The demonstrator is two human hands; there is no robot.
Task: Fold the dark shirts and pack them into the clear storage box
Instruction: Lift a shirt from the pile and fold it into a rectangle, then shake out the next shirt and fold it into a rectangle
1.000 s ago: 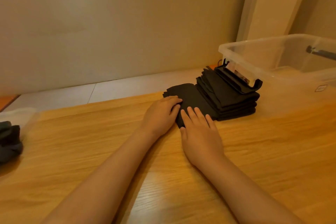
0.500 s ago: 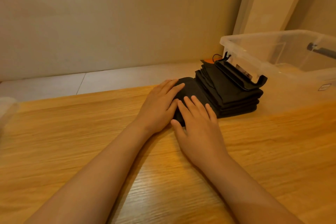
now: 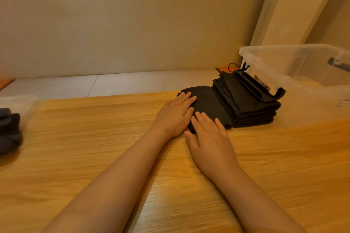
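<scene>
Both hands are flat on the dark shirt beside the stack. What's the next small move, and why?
Probably slide the left hand and right hand under the folded shirt and lift it onto the stack. Both hands lie flat on it, it looks compactly folded, and it sits right against the stack beside the clear storage box.

A single head-worn camera looks forward and down, close over the wooden table (image 3: pixel 94 138), toward the wall (image 3: pixel 113 24).

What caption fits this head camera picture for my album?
Left hand and right hand press a dark shirt flat beside the shirt stack and clear storage box.
</scene>
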